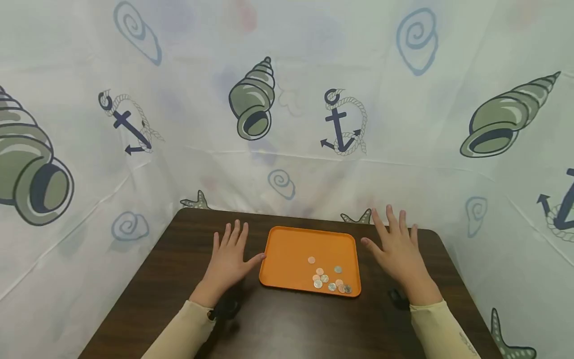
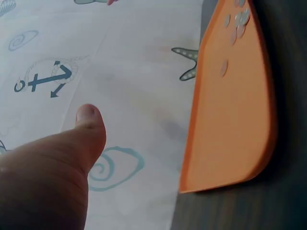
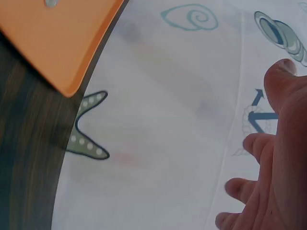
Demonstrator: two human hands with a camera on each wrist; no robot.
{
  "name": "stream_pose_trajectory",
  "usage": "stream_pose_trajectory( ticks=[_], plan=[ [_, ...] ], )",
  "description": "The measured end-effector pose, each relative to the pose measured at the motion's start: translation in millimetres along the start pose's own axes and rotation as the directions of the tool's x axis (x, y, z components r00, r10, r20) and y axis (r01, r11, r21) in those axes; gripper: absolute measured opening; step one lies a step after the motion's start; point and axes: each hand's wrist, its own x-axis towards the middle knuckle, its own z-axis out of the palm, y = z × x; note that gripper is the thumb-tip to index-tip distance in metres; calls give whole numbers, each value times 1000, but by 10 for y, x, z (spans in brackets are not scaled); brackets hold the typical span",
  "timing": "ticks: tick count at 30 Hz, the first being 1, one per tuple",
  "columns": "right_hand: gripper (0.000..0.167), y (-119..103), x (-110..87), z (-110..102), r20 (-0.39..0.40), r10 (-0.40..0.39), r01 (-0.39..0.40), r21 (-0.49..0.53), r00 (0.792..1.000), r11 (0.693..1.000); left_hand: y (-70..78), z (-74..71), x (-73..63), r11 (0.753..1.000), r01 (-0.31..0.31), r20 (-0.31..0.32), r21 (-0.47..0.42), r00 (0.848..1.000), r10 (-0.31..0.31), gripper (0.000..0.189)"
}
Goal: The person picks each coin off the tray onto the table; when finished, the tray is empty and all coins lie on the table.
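Observation:
An orange tray [image 1: 287, 254] lies on the dark wooden table, with several silver and copper-coloured coins [image 1: 325, 278] grouped toward its near right corner. My left hand [image 1: 227, 262] is spread beside the tray's left side, its thumb tip right at the rim in the head view. To the right of the tray, my right hand [image 1: 399, 254] has its fingers fanned out and holds nothing. The left wrist view shows the left thumb [image 2: 88, 127] apart from the tray [image 2: 235, 124]. In the right wrist view, the right hand [image 3: 283, 158] appears at the right edge, away from the tray's corner [image 3: 72, 81].
The table [image 1: 287, 329] has a dark wood-grain top. A white cloth [image 1: 305, 169] printed with shells, anchors and starfish hangs behind it and along both sides. Dark wrist straps [image 1: 224, 310] sit at both cuffs of the pale yellow sleeves [image 1: 184, 331].

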Motion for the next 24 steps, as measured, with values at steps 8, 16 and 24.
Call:
stream_pose_trajectory(
  ticks=[8,16,24],
  plan=[
    [66,-179,-158,171,28,-53,50,118,998,992,34,327,-86,988,14,142,-156,990,9,123],
    [38,-323,-243,478,157,-32,2,185,987,983,44,543,-114,946,93,267,-309,964,-8,131],
    [11,-360,-336,726,253,49,-103,201,966,974,20,644,-159,920,134,317,-369,948,-11,127]
  ],
)
